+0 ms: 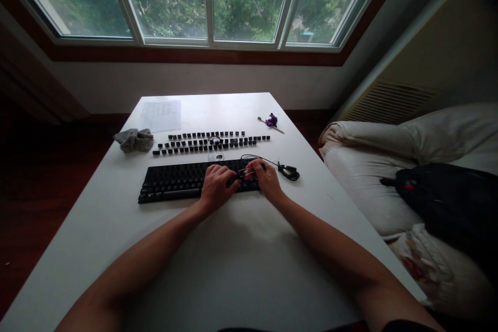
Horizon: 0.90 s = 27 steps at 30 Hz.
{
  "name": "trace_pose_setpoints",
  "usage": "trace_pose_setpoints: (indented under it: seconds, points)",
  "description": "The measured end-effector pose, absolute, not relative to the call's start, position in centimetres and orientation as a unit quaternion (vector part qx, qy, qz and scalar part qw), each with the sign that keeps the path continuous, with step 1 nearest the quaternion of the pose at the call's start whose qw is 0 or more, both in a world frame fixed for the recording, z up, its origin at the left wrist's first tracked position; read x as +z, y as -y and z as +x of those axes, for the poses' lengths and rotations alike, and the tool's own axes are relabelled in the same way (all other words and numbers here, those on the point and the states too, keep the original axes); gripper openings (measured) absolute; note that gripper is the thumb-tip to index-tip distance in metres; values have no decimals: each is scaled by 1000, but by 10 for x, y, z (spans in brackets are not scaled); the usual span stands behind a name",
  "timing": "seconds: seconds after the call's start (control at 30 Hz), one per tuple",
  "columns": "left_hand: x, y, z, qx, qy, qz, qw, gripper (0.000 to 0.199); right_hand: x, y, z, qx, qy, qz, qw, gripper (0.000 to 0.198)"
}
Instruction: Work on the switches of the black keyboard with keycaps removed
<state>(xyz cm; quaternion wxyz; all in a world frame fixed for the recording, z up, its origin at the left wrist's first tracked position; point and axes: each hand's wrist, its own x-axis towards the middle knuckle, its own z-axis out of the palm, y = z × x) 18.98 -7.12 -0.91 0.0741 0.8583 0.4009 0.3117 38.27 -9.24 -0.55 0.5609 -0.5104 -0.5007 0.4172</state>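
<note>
A black keyboard [171,181] lies on the white table in front of me. My left hand [218,185] is closed over its right half, fingers round the dark handle of what looks like a wire keycap puller [244,170]. Its thin metal wires point toward my right hand [266,179]. The fingertips of that hand pinch together at the wire ends, above the keyboard's right end; anything small between them is hidden. Behind the keyboard, loose black keycaps [202,142] stand in several rows. A small clear round piece [216,157] sits between rows and keyboard.
A coiled black cable [288,171] lies right of the keyboard. Farther back are a brush [277,128] with a purple crumpled piece [271,120], a grey cloth [134,140] and a paper sheet [161,115]. A sofa [358,181] with a dark bag [443,197] stands right of the table.
</note>
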Motion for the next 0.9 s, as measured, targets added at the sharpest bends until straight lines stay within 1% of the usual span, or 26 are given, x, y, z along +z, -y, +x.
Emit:
trace_pose_setpoints:
  seconds: [0.17,0.27,0.33,0.43,0.53,0.63,0.77,0.9]
  points:
    - [-12,70,188,318,-400,856,77,20,-3,92,384,421,470,-501,592,46]
    - [-15,69,188,331,-408,846,93,20,1,90,388,370,463,-518,617,47]
    - [-15,69,187,341,-417,836,104,21,2,90,390,325,486,-529,615,45]
    - [-14,70,187,349,-418,830,119,25,1,92,389,320,542,-522,576,40]
    - [-12,71,187,358,-410,829,128,27,-1,95,386,331,595,-526,510,37]
    - [-12,70,186,360,-405,830,130,27,-2,97,383,298,639,-536,464,35]
    - [-14,70,187,358,-396,837,125,26,-2,97,385,295,650,-545,439,29]
    - [-16,70,188,350,-394,842,111,25,-4,97,384,302,644,-554,432,24]
